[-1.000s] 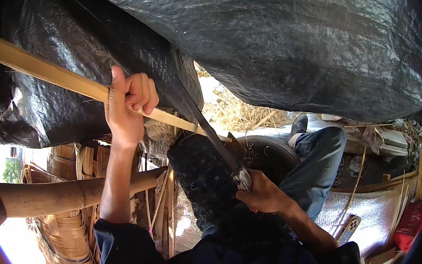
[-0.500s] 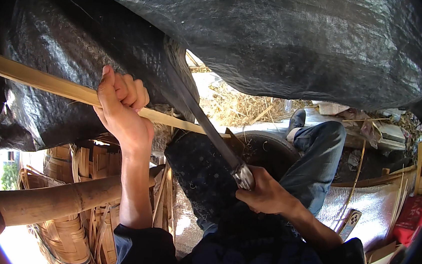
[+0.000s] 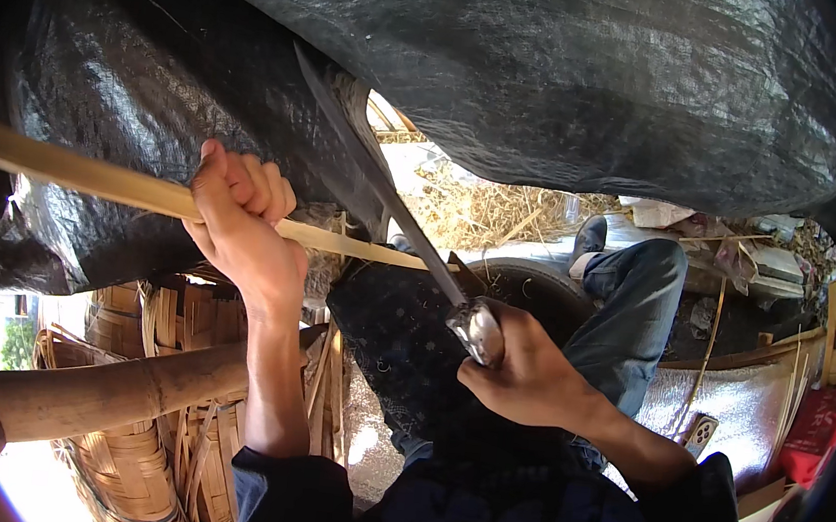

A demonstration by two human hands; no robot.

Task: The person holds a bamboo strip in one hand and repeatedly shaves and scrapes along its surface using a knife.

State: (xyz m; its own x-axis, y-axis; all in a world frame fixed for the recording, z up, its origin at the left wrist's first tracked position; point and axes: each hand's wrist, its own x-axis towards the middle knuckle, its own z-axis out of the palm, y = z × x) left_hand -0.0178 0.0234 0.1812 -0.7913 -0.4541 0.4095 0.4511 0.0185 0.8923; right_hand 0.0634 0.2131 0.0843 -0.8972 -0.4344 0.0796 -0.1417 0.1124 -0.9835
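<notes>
strip (image 3: 97, 176) | long, narrow, pale tan | knife (image 3: 426, 252) | long, dark-bladed

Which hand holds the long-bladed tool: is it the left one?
No, the right hand grips the long-bladed tool, while the left hand holds the pale strip.

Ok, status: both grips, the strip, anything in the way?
Left grip: closed around pale strip. Right grip: holding knife. Knife crosses strip in view, contact unclear. Black sheeting hangs behind knife.
</notes>
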